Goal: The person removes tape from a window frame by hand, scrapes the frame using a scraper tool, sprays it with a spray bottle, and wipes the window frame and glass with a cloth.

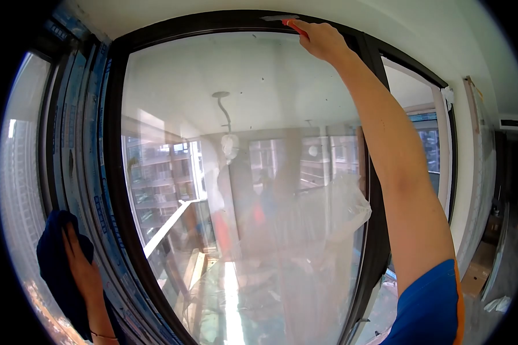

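My right hand (323, 40) reaches up to the top of the dark window frame (213, 24), closed around the red handle of a scraper (293, 24). The scraper's thin grey blade lies against the upper frame bar. Low on the left, my left hand (83, 270) presses a dark blue cloth (54, 247) against the side frame by the left window, its fingers lying over the fabric. Between the hands is a large glass pane (259, 172) with reflections and a few dark specks near its top.
Blue printed protective film (101, 201) covers the left frame profiles. Clear plastic sheeting (351, 207) shows at the pane's lower right. A narrower window opening (414, 92) stands beyond the right post. Far right, a cardboard box (479, 270) sits on the floor.
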{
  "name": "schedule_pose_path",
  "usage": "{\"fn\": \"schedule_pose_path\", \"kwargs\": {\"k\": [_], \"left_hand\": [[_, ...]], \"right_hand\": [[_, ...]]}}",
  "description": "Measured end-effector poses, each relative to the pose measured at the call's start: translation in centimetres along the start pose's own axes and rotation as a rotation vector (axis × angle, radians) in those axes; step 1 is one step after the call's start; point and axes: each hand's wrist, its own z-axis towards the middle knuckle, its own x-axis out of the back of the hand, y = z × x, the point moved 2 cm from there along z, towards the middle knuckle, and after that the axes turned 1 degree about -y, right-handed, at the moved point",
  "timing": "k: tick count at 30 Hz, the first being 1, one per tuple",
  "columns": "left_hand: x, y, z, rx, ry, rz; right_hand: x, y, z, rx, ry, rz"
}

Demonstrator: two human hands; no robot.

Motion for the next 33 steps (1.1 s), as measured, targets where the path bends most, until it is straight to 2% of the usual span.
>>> {"fn": "schedule_pose_path", "kwargs": {"k": [5, 8, 11, 13, 14, 16, 17, 18, 19, 20, 21, 22, 23, 25, 29, 31, 33], "left_hand": [[0.0, 0.2, -0.1, 0.012, 0.002, -0.013], [0.1, 0.0, 0.1, -0.011, 0.016, 0.035], [0.0, 0.0, 0.0, -0.007, 0.026, 0.068], [0.7, 0.6, 0.2, -0.009, 0.031, 0.12], [0.7, 0.3, 0.2, -0.021, 0.023, 0.047], [1.0, 0.2, 0.2, -0.078, 0.06, -0.078], [1.9, 0.5, 0.4, -0.107, 0.054, -0.168], [3.7, 1.4, 0.5, -0.133, 0.052, -0.237], [6.0, 2.3, 0.7, -0.122, 0.009, -0.371], [7.4, 2.6, 0.3, -0.041, -0.04, -0.673], [9.9, 2.8, -1.0, 0.517, -0.226, -0.765], [11.1, 2.6, -2.8, 0.916, -0.274, -1.363], [11.8, 0.9, -4.3, 0.789, -0.39, -1.786], [14.2, 1.9, -7.4, 0.839, -0.529, -2.138], [14.6, 3.6, -15.0, 0.945, -0.522, -2.363], [14.5, 5.0, -18.9, 1.043, -0.501, -2.423], [13.9, 5.5, -22.1, 1.211, -0.611, -2.335]], "right_hand": [[0.4, -0.6, 0.4, -0.011, -0.114, -0.006], [-0.9, -2.1, 1.4, -0.024, 0.024, 0.026], [-1.0, -5.8, 3.5, 0.017, 0.018, 0.047], [-1.2, -8.0, 3.5, 0.185, 0.127, 0.31], [-0.8, -9.5, 2.7, 0.287, 0.137, 0.446], [2.7, -13.3, -2.5, 0.18, 0.042, 0.697], [4.2, -15.0, -6.1, 0.124, 0.173, 0.846], [6.6, -16.3, -10.2, -0.082, 0.015, 1.015], [7.9, -17.8, -14.3, -0.239, -0.147, 1.018], [8.8, -19.2, -18.8, -0.365, -0.172, 1.192], [9.9, -20.5, -23.2, -0.485, -0.272, 1.418], [11.8, -21.8, -27.5, -0.635, -0.474, 1.572], [12.8, -22.7, -31.6, -0.701, -0.663, 1.716], [14.3, -24.6, -38.9, -1.035, -0.966, 2.024], [18.6, -30.3, -47.4, -1.22, -0.753, 2.183], [19.5, -32.2, -48.6, -1.247, -0.87, 2.24], [19.8, -33.9, -49.0, -1.246, -0.932, 2.266]]}}
